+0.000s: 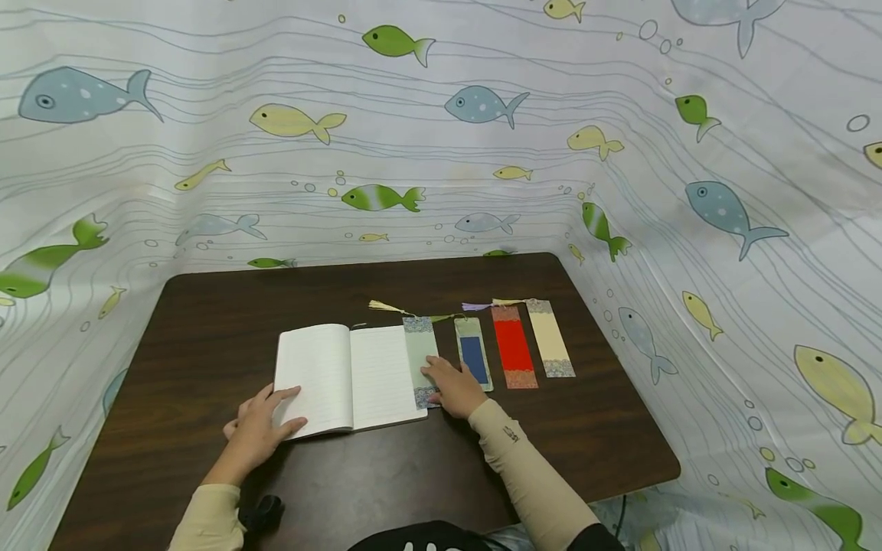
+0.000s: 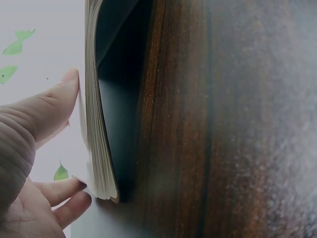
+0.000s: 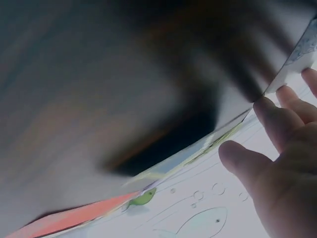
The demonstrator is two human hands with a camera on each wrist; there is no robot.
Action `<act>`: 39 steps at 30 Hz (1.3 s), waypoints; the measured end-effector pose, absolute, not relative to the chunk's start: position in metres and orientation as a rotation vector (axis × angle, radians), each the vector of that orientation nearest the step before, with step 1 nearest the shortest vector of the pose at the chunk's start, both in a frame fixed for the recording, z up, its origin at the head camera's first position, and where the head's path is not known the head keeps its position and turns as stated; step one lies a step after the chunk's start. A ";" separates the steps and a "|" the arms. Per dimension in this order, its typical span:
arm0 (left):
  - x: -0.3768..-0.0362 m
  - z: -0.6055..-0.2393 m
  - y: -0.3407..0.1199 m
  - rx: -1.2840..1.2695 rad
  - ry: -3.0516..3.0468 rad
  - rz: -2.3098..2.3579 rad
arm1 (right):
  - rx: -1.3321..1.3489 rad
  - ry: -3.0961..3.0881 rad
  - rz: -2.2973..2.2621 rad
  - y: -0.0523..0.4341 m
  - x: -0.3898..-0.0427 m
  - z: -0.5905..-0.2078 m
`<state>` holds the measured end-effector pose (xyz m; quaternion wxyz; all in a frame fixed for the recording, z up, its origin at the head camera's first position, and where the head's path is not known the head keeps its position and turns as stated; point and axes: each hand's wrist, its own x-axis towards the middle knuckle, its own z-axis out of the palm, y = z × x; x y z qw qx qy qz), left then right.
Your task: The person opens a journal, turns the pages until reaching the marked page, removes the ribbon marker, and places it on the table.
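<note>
An open notebook [image 1: 313, 375] with a blank left page and a lined right page [image 1: 382, 375] lies on the table. My left hand [image 1: 258, 425] rests at its left edge, thumb and fingertips touching the left page; the left wrist view shows the thumb [image 2: 59, 96] against the page beside the page block [image 2: 94, 114]. A pale green bookmark [image 1: 418, 344] with patterned ends and a cream tassel [image 1: 386, 307] lies along the right page's outer edge. My right hand [image 1: 456, 389] touches that bookmark with its fingertips, seen against the surface in the right wrist view.
Right of the notebook lie a green bookmark with a blue panel [image 1: 474, 358], a red bookmark [image 1: 514, 348] and a cream bookmark [image 1: 551, 340], all tasselled. A dark wooden table [image 1: 207, 329] carries everything. Fish-print curtain [image 1: 413, 153] hangs around its back and sides.
</note>
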<state>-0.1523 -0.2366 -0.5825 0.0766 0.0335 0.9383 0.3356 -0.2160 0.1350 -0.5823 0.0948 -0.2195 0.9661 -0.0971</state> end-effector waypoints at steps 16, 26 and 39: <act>-0.151 -0.580 -0.237 0.111 2.826 1.006 | -0.549 2.890 -0.349 0.152 -0.216 -0.580; -0.151 -0.580 -0.236 0.117 2.825 1.005 | -0.502 2.881 -0.365 0.154 -0.216 -0.580; -0.150 -0.571 -0.235 0.134 2.857 1.018 | -0.762 2.989 -0.317 0.141 -0.212 -0.587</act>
